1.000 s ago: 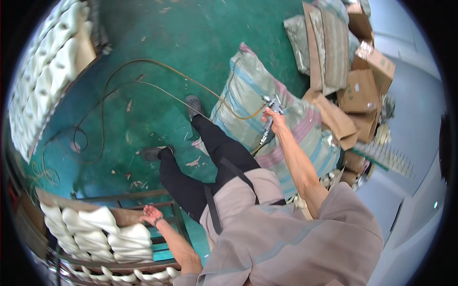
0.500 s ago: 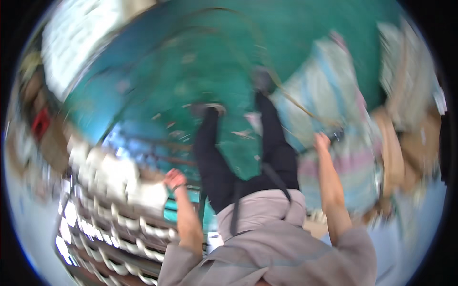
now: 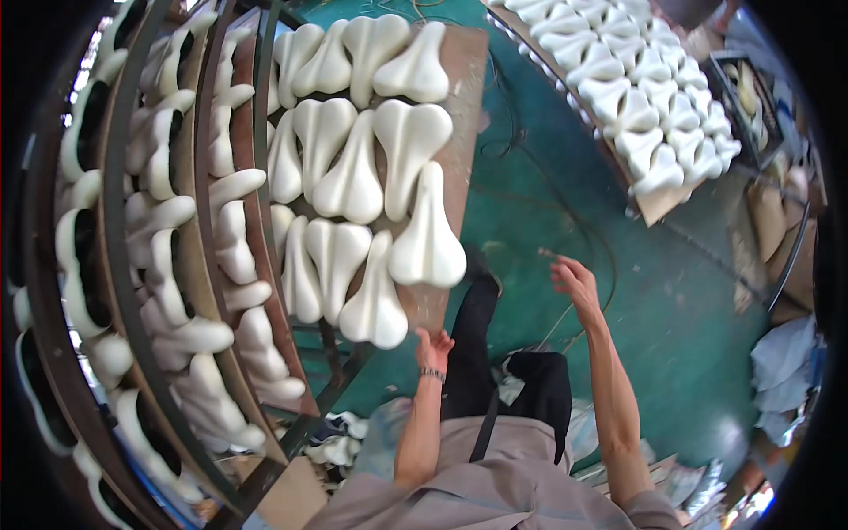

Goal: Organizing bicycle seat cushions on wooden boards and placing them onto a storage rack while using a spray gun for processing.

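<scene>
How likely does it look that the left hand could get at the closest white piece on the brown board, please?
Probably yes: the left hand is by the near corner of the brown board, seemingly empty, and nothing visible stands between it and the closest white piece.

a workshop: rack (image 3: pixel 296 433) of matching white pieces (image 3: pixel 427 231)

White saddle-shaped pieces (image 3: pixel 374 305) lie near the left grip (image 3: pixel 434 351).

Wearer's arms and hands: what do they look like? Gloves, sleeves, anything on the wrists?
No gloves on left hand or right hand. Short grey-brown sleeves, forearms uncovered. Dark, segmented-looking bracelet on the left wrist; none visible on the right.
</scene>
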